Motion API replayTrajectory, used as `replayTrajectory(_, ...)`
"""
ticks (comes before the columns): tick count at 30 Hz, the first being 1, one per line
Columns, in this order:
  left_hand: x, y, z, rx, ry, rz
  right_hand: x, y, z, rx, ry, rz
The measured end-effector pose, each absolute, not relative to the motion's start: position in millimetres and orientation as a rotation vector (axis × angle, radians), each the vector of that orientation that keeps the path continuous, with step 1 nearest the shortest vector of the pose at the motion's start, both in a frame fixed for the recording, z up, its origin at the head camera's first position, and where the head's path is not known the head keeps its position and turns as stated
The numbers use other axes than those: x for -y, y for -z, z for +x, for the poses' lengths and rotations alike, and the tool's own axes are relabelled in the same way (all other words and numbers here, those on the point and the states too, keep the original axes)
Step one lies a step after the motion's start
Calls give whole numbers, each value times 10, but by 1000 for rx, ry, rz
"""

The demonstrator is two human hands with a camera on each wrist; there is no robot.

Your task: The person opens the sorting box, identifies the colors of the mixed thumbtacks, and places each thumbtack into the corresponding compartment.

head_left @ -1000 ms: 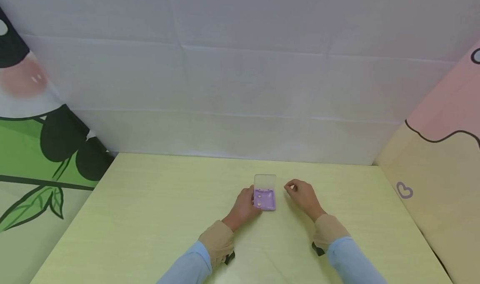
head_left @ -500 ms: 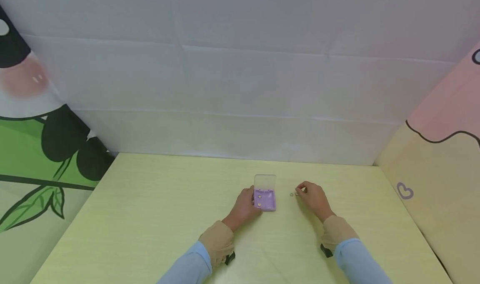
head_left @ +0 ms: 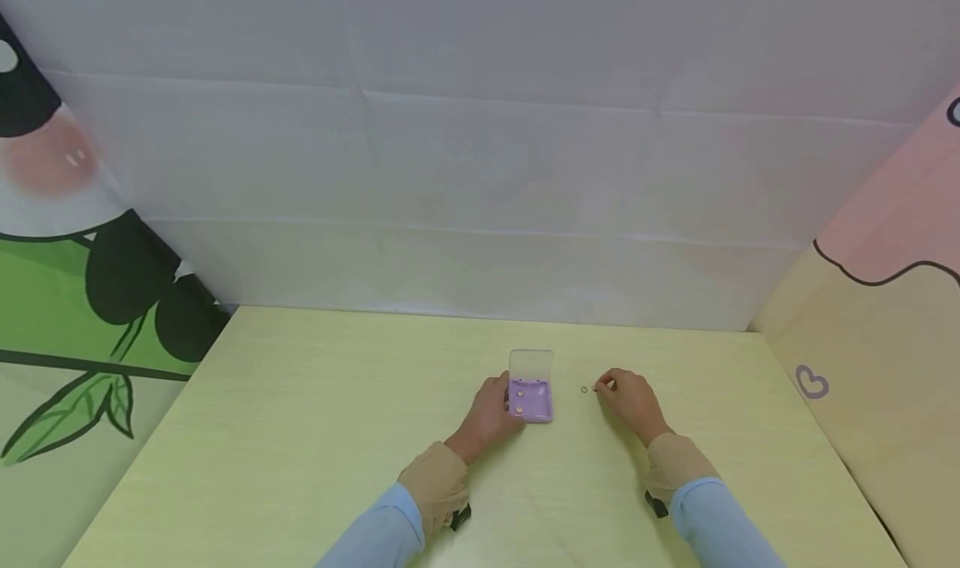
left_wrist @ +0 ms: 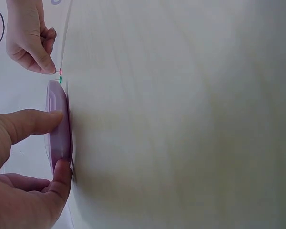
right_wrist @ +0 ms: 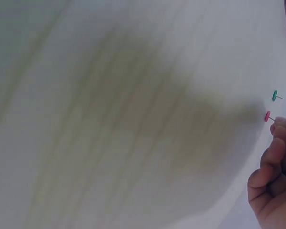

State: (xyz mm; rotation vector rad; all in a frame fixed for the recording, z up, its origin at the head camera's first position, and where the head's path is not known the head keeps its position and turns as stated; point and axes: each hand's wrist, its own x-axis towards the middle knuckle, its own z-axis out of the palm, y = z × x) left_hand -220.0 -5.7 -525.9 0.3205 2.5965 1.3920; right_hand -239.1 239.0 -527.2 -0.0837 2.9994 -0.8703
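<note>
My left hand (head_left: 487,411) holds the left side of a small purple box (head_left: 536,401). Its clear lid (head_left: 530,364) is raised at the far side, and two small gold round pieces show inside along the left. In the left wrist view, thumb and fingers grip the box's edge close over the table. My right hand (head_left: 632,400) is to the right of the box, pinching the pin of a red thumbtack (right_wrist: 267,116) at its tip. Beside it a green thumbtack (right_wrist: 275,95) lies on its head, pin up, between the red one and the box.
The pale yellow table (head_left: 337,401) reaches back to a white wall covering (head_left: 480,176). Printed panels stand along both sides, green with dark shapes on the left (head_left: 45,301) and pink and cream on the right (head_left: 877,343).
My right hand has moved a little to the right, away from the box, and two thumbtacks now show by its fingertips. The left hand and the box have stayed put.
</note>
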Motion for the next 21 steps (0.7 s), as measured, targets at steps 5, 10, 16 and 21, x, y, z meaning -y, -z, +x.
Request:
replayTrajectory(5, 59, 5255, -2200, -2592, -1401, 323, -2374, 5277, -2393, -3001, 843, -94)
replayTrajectory(10, 61, 5237, -2193, -2589, -1403, 316, -2367, 5280, -2397, -2995, 825, -91)
replayTrajectory(16, 63, 5231, -2191, -2590, -1397, 301, -2336, 5258, -2376, -2963, 909, -47)
replayTrajectory(21, 62, 5232, -2191, -2590, -1395, 292, -2285, 5174, -2382, -2855, 1135, 82)
